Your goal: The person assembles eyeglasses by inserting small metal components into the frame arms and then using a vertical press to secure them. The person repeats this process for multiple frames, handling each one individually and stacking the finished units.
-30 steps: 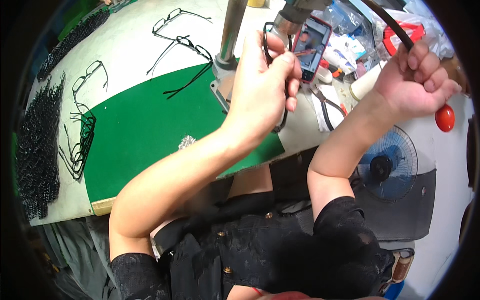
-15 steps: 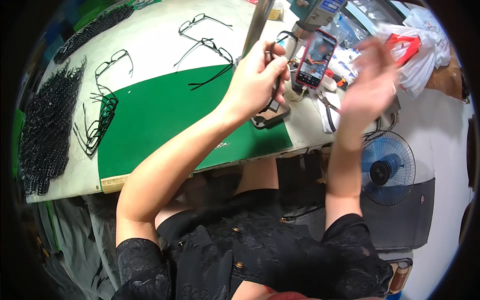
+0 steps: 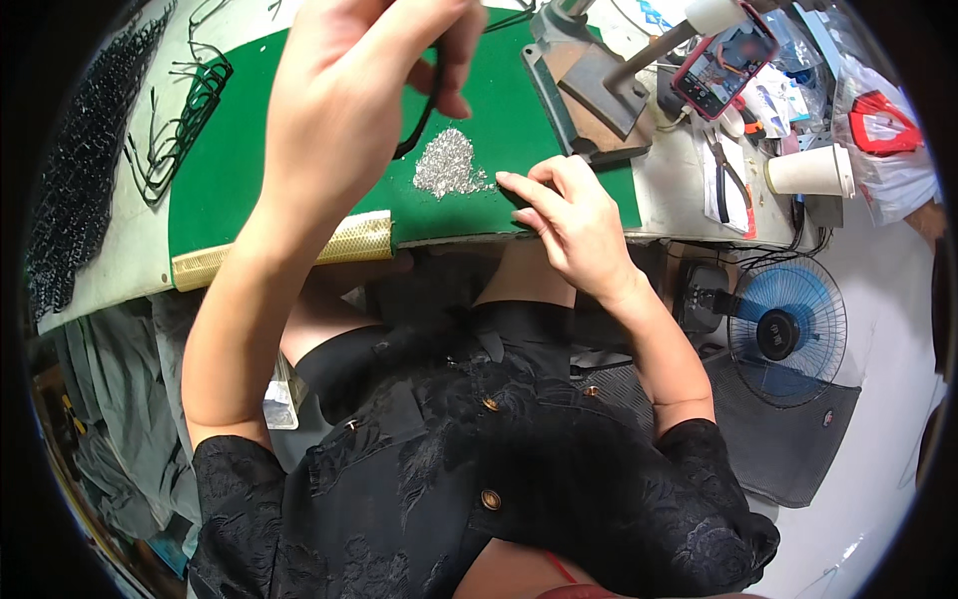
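My left hand, raised above the green mat, has its fingers closed round a black eyeglass frame. Most of that frame is hidden behind the hand or beyond the upper edge; a dark curved piece shows below the fingers. On the mat lies a heap of tiny silvery metal pieces, too small to make out singly. At the heap's right edge is my right hand, low over the mat, its index fingertip near some stray pieces and its thumb apart from it.
Several black eyeglass frames lie at the left beside a dark heap of small parts. A metal stand rises at the back right. Beyond it are a phone, pliers, a paper cup and a fan.
My right hand has come down from beside the phone to the metal pieces. The view has shifted, and my left hand, still holding the eyeglass frame, now appears farther left and larger.
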`<action>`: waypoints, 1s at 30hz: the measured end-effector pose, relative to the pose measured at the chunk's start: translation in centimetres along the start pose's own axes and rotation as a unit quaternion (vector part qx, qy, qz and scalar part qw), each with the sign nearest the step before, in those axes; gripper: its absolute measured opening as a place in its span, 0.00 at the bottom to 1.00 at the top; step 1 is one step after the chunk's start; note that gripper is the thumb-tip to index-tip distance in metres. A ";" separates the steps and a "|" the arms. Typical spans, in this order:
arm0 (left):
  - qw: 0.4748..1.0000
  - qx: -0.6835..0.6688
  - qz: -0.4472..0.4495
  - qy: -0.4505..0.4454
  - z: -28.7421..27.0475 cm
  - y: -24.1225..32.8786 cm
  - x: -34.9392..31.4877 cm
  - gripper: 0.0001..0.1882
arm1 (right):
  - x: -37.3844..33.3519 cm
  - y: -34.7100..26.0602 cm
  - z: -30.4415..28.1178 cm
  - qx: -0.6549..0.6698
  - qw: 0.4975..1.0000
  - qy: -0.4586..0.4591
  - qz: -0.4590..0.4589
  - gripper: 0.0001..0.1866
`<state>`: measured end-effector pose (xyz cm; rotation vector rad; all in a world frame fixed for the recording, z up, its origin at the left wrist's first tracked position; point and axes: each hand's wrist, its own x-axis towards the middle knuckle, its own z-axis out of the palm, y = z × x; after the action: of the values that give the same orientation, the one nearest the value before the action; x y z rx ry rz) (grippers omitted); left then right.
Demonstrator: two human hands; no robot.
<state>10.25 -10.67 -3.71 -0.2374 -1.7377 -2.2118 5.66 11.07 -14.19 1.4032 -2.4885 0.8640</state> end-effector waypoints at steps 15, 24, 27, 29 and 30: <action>0.995 -0.019 0.047 0.087 -1.6 -4.0 -3.4 0.21 | 0.2 0.3 0.5 0.055 0.995 0.033 0.081 0.10; 0.996 -0.042 0.022 0.069 -1.5 -4.6 -3.5 0.20 | 1.1 -0.2 0.4 0.113 0.978 -0.011 0.176 0.08; 0.997 -0.047 0.016 0.063 -1.6 -4.7 -3.5 0.20 | 1.1 0.1 0.8 0.081 0.989 -0.014 0.124 0.08; 0.996 -0.052 0.022 0.074 -1.3 -5.0 -3.5 0.20 | 1.1 0.1 0.8 0.083 0.989 -0.018 0.120 0.08; 0.996 -0.057 0.023 0.071 -1.4 -5.1 -3.4 0.20 | 1.1 0.1 0.8 0.083 0.989 -0.020 0.117 0.07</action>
<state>11.78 -10.42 -9.82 -0.1408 -1.5196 -2.2398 5.09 9.89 -14.45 1.1985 -2.7068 1.1229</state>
